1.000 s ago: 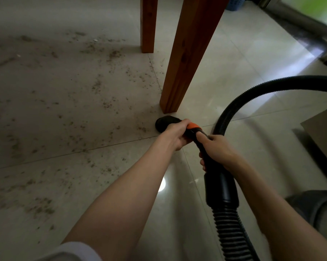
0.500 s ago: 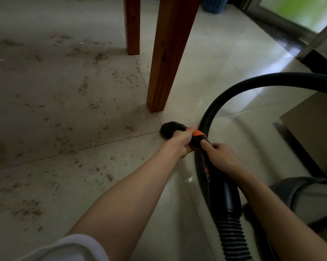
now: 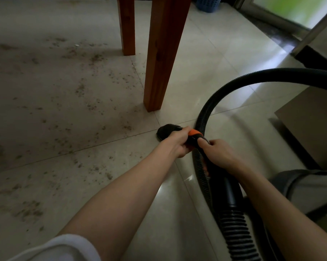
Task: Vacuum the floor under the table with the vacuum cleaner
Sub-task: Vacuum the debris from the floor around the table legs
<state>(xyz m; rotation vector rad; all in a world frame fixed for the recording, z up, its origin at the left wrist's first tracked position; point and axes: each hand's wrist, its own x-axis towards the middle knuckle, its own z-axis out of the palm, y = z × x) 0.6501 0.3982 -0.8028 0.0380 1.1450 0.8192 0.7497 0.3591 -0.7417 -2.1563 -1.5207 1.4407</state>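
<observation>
The black vacuum nozzle rests on the tiled floor just in front of the near wooden table leg. An orange ring sits behind the nozzle. My left hand grips the tube right behind the nozzle. My right hand grips the black handle further back. The ribbed black hose loops from the handle up and off to the right. Brown crumbs and dust lie scattered over the tiles under the table, left of the nozzle.
A second table leg stands further back. A blue basket is at the top, a glass door at the top right. A brown box sits on the right, and my grey-clad knee is below it.
The nozzle has pulled back from the foot of the near table leg toward me, onto the tile joint. Both hands keep their hold. The view has shifted, showing more of the door and basket.
</observation>
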